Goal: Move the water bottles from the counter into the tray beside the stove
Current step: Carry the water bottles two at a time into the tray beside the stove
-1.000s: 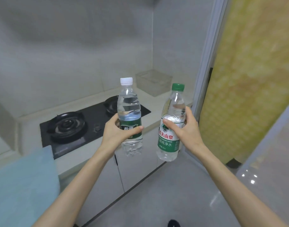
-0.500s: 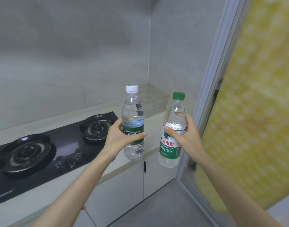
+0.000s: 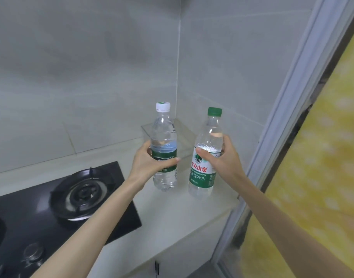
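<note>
My left hand (image 3: pixel 150 163) grips a clear water bottle with a white cap (image 3: pixel 163 133) around its green label. My right hand (image 3: pixel 222 159) grips a second clear bottle with a green cap (image 3: pixel 207 137) just above its green and white label. Both bottles are upright, side by side, held in the air above the pale counter (image 3: pixel 172 209). Behind them, in the wall corner, stands a clear tray (image 3: pixel 184 135), partly hidden by the bottles.
A black gas stove (image 3: pixel 51 207) with round burners lies on the counter to the left. Grey tiled walls meet behind the tray. A pale door frame (image 3: pixel 276 127) and a yellow patterned curtain (image 3: pixel 322 157) close the right side. Cabinet doors sit below the counter.
Both hands have carried the bottles forward over the counter, closer to the clear tray. The view has come nearer to the corner, and the stove has slid left.
</note>
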Demonstrator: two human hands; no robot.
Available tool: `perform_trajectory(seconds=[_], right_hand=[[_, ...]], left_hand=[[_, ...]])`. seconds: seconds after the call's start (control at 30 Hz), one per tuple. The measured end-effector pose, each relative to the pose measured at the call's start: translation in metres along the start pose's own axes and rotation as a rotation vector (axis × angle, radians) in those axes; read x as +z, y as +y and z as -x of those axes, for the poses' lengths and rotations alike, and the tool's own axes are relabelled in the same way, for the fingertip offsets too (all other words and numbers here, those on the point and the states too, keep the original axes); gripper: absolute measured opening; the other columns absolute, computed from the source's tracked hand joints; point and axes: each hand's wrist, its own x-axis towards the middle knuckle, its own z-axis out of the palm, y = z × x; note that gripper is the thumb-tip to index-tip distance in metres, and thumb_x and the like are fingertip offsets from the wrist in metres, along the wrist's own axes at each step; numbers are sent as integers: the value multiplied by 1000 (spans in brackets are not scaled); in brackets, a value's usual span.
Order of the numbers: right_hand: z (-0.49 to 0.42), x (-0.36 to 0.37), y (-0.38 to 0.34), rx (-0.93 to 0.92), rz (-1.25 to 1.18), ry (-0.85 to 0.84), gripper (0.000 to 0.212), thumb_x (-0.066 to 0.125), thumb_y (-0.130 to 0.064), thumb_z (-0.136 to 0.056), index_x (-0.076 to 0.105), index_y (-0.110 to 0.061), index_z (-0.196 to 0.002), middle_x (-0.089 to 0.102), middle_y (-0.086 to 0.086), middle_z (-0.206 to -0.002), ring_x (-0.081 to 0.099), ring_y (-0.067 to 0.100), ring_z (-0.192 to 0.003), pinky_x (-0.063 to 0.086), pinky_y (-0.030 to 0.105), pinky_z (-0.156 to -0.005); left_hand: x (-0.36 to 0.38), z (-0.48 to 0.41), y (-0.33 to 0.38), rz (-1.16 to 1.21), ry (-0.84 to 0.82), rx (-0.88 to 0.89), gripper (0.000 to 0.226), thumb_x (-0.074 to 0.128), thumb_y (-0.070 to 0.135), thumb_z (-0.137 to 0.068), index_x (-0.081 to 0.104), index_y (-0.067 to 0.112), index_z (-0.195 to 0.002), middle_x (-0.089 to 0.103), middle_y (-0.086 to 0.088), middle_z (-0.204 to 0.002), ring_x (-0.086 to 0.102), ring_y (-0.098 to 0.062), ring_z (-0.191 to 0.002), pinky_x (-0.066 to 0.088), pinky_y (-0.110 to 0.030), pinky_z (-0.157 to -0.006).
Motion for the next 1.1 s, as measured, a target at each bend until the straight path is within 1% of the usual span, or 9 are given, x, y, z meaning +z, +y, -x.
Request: perform_trajectory(seconds=[0.07,0.13,0.27,0.43,0.53,0.6,0.77,0.97,1.1], right_hand=[[-37,0,1,-8,-10,3,57,81,-36,-69,49,-28,-116,71,-17,-93,70,3,-86,56,35,-85],[-68,1,-1,-18,-25,-7,56,81,-31,-72,49,-25,-118,71,-16,-94,69,0,-84,56,32,-83],[-130,8,-5,-42,-13,-53,59,80,-34,-73,45,-29,-121,69,-16,-100,67,3,-91,52,27,-82],[-205,24,3,-65,11,-119,64,81,-39,-69,42,-34,-120,68,-12,-105,67,9,-95,53,32,-85],[-244,35,13,-89,40,-155,67,81,-36,-70,40,-33,-123,65,-14,-102,65,10,-94,51,30,-83],[-265,46,22,-84,63,-167,72,81,-33,-70,38,-30,-128,62,-11,-104,63,14,-96,49,29,-81],[-314,79,56,-6,121,-209,85,80,-38,-62,32,-32,-131,62,2,-118,62,27,-106,52,43,-91],[-354,108,95,82,129,-202,77,82,-25,-66,36,-28,-127,56,-4,-106,60,25,-103,51,38,-90],[-377,128,123,146,133,-215,72,83,-20,-62,39,-28,-119,62,-2,-108,62,26,-102,52,39,-89]], left_hand=[[10,-34,1,26,25,2,62,91,20,-54,61,20,-108,70,9,-96,66,5,-79,50,-7,-64],[16,-63,1,40,59,-5,62,91,17,-55,60,20,-108,70,9,-96,66,4,-80,50,-8,-64],[28,-122,-5,60,154,-18,64,92,17,-52,60,18,-107,71,2,-97,68,-10,-90,54,-25,-79],[44,-187,-18,71,278,-19,75,94,21,-48,55,20,-112,68,2,-104,66,-12,-95,54,-32,-86],[53,-220,-25,68,326,10,82,95,18,-46,52,22,-115,67,4,-108,65,-13,-101,53,-31,-89],[56,-238,-32,50,340,4,85,95,16,-45,51,21,-117,66,5,-109,64,-13,-102,52,-31,-91],[61,-278,-55,-10,361,-58,87,95,15,-45,47,21,-118,63,2,-111,61,-18,-104,50,-34,-93],[60,-323,-87,-82,358,-134,87,94,13,-49,46,18,-121,59,5,-107,56,-15,-101,45,-25,-88],[60,-353,-111,-144,315,-177,85,93,14,-49,47,17,-120,59,5,-107,56,-18,-104,46,-29,-89]])
